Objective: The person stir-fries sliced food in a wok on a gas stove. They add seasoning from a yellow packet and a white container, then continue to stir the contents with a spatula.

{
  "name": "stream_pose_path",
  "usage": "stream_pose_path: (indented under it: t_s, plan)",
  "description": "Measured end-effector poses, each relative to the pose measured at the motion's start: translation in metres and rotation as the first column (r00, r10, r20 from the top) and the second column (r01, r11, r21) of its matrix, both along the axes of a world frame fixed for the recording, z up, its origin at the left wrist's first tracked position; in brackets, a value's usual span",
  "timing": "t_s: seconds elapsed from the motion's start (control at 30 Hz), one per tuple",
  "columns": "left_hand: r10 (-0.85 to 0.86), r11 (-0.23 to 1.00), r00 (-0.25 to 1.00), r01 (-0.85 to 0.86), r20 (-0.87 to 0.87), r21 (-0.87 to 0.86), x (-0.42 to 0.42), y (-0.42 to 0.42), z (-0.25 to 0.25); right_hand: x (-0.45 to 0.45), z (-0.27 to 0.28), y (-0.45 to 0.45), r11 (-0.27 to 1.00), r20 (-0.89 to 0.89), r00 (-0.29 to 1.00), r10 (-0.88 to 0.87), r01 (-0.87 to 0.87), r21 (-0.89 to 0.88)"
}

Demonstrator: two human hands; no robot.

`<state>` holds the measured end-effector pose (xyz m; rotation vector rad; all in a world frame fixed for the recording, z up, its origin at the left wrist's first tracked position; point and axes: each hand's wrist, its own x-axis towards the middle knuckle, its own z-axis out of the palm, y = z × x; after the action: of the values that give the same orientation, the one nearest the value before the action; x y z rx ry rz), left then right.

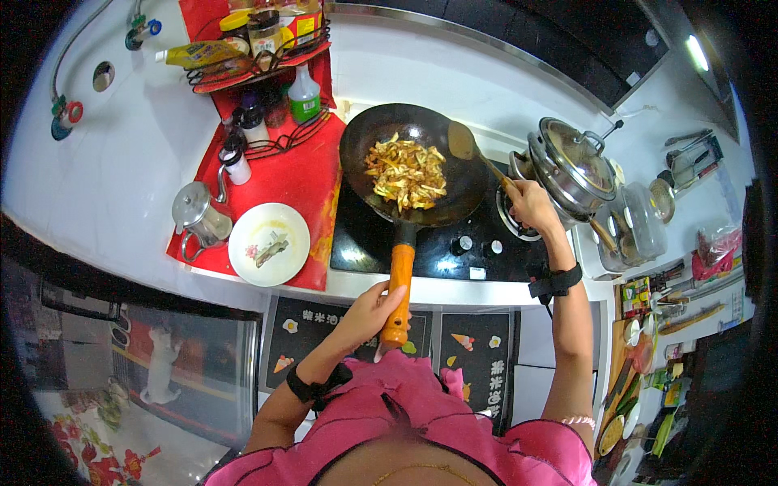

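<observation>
My left hand (374, 313) grips the orange wooden handle (400, 291) of a dark wok (364, 130), which sits over the left side of a black glass hob (437, 246). Browned, sliced food (407, 173) lies heaped in the wok's middle. With my right hand (532, 206) I hold a wooden spatula (463, 143) by its handle; its blade rests at the wok's right inner wall, apart from the food. A white plate (285, 222) with a few scraps on it stands to the left of the wok.
A lidded steel pot (574, 161) is close to my right hand on the right burner. A glass jug with a metal lid (200, 212), seasoning bottles and a wire rack (285, 143) stand on the red mat (273, 182) at left. Clear plastic containers (641, 225) are at far right.
</observation>
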<state>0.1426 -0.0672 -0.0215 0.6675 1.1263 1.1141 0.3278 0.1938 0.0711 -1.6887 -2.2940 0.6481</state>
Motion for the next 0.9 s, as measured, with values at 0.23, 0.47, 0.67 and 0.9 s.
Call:
stream_pose_path:
  t_s: [0.23,0.47,0.67,0.9]
  plan:
    - [-0.007,0.999,0.934,0.023,-0.357,0.040,0.002,0.004,0.002,0.028,0.023,0.034,0.948,-0.015,0.999,0.032,-0.035,-0.317]
    - [-0.015,0.998,0.969,0.031,-0.248,0.058,0.003,0.001,0.006,0.038,-0.041,0.065,0.213,-0.251,0.857,-0.451,-0.170,-0.962]
    - [0.005,0.998,0.948,0.016,-0.318,0.062,0.003,0.001,0.005,-0.018,-0.053,0.056,0.446,-0.400,0.883,-0.247,-0.262,-0.855]
    - [0.024,0.995,0.959,0.003,-0.281,0.097,0.003,0.002,0.002,-0.019,-0.012,0.000,0.918,-0.053,0.936,0.349,-0.353,-0.180]
